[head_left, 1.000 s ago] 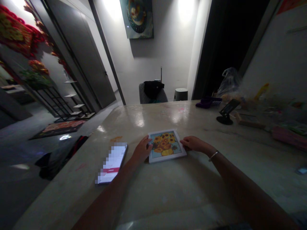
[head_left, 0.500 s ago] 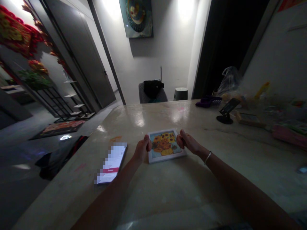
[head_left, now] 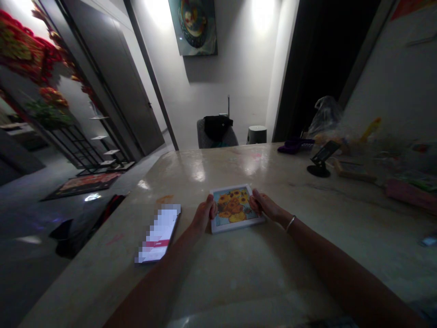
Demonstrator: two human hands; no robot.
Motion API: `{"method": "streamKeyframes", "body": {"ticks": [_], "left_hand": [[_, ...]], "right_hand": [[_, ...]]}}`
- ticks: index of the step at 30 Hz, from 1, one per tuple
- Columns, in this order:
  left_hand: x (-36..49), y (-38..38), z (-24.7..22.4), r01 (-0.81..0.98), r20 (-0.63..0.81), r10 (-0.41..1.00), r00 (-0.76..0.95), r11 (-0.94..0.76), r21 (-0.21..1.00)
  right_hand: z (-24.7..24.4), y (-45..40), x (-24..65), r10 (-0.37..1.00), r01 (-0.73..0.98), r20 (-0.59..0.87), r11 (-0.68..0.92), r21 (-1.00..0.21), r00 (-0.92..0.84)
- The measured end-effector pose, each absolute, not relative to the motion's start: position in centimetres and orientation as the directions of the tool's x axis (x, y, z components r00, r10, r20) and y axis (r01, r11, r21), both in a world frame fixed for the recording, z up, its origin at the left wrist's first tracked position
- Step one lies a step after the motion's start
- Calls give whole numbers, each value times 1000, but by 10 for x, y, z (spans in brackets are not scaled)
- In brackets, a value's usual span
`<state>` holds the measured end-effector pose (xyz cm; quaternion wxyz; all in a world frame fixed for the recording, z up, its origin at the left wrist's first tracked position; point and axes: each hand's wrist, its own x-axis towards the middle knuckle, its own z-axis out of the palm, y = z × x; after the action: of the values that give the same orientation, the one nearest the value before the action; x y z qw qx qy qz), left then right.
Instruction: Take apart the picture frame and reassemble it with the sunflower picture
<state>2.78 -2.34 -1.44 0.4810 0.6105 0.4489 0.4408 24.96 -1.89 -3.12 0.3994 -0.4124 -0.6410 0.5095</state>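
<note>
A small white-framed picture of sunflowers point(head_left: 234, 210) is at the middle of the pale stone table point(head_left: 239, 269). My left hand point(head_left: 205, 212) is closed on the frame's left edge, its thumb up on the rim. On the opposite edge, my right hand point(head_left: 264, 205) grips the frame with curled fingers; a silver bangle point(head_left: 291, 223) is round that wrist. Left of my left forearm lies a phone point(head_left: 160, 234) with its screen lit. The undersides of the fingers are hidden.
A black phone stand point(head_left: 320, 164), a purple item point(head_left: 292, 145) and a wooden frame point(head_left: 355, 170) sit at the back right, beside plastic bags point(head_left: 326, 118). Beyond the far edge stands a chair point(head_left: 203, 134) with black cloth.
My right hand has moved slightly left and lower against the frame's right edge, its wrist coming inward. The picture frame and my left hand stay almost in place.
</note>
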Motion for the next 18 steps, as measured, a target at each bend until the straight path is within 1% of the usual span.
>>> {"method": "streamKeyframes", "body": {"ticks": [3,6,8,10,12,13,16,18], "left_hand": [[25,-23,-17,154,126,970,209,-160,975],[21,-22,-22,149,145,976,162,-170,974],[18,-19,-25,158,148,988,45,-154,975],[15,-16,-28,211,170,981,-93,-147,966],[13,-14,-31,290,211,963,-169,-156,944],[13,-13,-32,323,223,960,-170,-160,933],[14,-12,-34,361,201,976,-84,-158,919],[15,-13,-32,358,175,984,-15,-158,920]], "right_hand": [[-34,-17,249,944,103,72,111,-988,-321],[-37,-15,251,970,90,85,108,-990,-229],[-40,-12,254,989,98,95,106,-989,-116],[-43,-7,257,995,134,97,94,-987,15],[-46,-4,261,989,221,105,80,-972,106],[-46,-3,262,986,291,111,71,-954,124],[-45,-3,262,988,522,131,71,-850,79],[-42,-5,260,989,587,140,90,-804,41]]}}
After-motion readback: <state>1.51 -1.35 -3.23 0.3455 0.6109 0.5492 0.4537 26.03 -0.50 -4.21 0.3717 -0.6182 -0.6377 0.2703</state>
